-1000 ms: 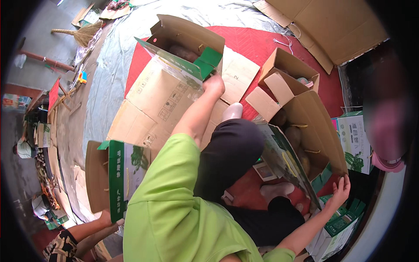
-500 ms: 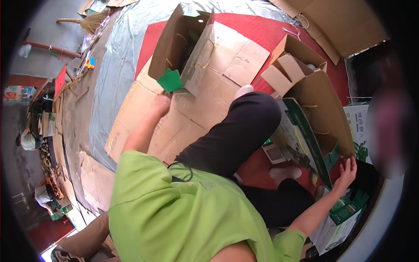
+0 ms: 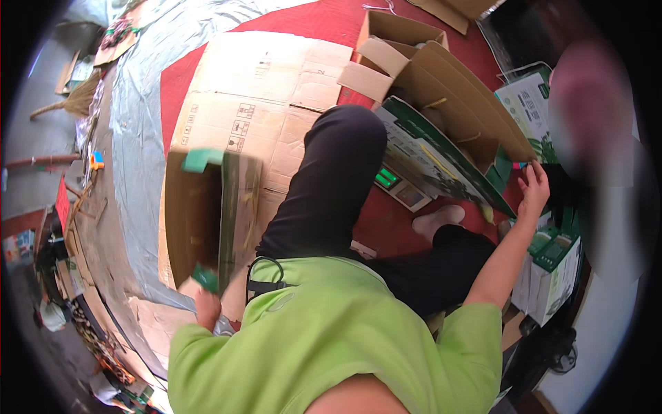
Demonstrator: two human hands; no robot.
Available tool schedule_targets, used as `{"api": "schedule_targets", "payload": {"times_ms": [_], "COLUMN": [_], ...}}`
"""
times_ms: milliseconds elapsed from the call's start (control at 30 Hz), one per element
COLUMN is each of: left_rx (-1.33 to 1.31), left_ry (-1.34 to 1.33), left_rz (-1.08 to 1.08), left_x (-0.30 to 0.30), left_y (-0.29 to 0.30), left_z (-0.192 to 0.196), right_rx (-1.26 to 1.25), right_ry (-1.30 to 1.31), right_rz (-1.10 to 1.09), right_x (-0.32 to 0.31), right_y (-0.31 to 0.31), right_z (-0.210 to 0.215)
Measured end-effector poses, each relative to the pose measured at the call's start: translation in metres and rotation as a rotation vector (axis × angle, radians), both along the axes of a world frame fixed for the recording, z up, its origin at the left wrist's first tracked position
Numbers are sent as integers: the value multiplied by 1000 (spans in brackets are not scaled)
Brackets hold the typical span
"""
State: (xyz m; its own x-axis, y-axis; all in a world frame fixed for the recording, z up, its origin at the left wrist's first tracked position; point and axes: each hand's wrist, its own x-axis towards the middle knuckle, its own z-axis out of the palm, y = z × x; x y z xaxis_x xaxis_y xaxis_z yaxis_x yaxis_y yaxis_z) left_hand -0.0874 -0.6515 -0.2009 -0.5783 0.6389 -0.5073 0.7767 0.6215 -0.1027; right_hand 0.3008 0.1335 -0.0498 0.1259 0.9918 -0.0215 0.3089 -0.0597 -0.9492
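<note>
While gripped, carton (image 3: pixel 207 214) above left hand (image 3: pixel 207 307).

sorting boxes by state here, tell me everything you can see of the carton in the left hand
The carton is brown cardboard inside with green printed outer faces and green flap edges. It is unfolded and open, interior showing, blurred. The left hand grips its near lower end. It lies above flattened brown cardboard on the floor.

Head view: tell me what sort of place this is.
Probably an informal packing area on a floor. Flattened cardboard sheets cover a red mat, green-and-white printed cartons are stacked at the right, and a small scale with a green display sits by the person's legs.
</note>
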Motion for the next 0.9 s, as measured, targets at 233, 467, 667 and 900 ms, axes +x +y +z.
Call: {"api": "schedule_targets", "payload": {"times_ms": [233, 467, 667, 900], "left_rx": [-213, -405, -600, -837], "left_ry": [-177, -509, -722, -950], "left_rz": [10, -4, 67, 221], "left_x": [43, 1, -20, -18], "left_y": [-40, 80, 198, 276], "left_z": [-3, 62, 161, 242], "right_rx": [-10, 8, -316, -580], "right_ry": [32, 53, -112, -136], "right_rz": [17, -33, 57, 230], "right_x": [-1, 1, 25, 10], "right_y": [0, -6, -1, -3], "right_z": [-8, -3, -30, -31]}}
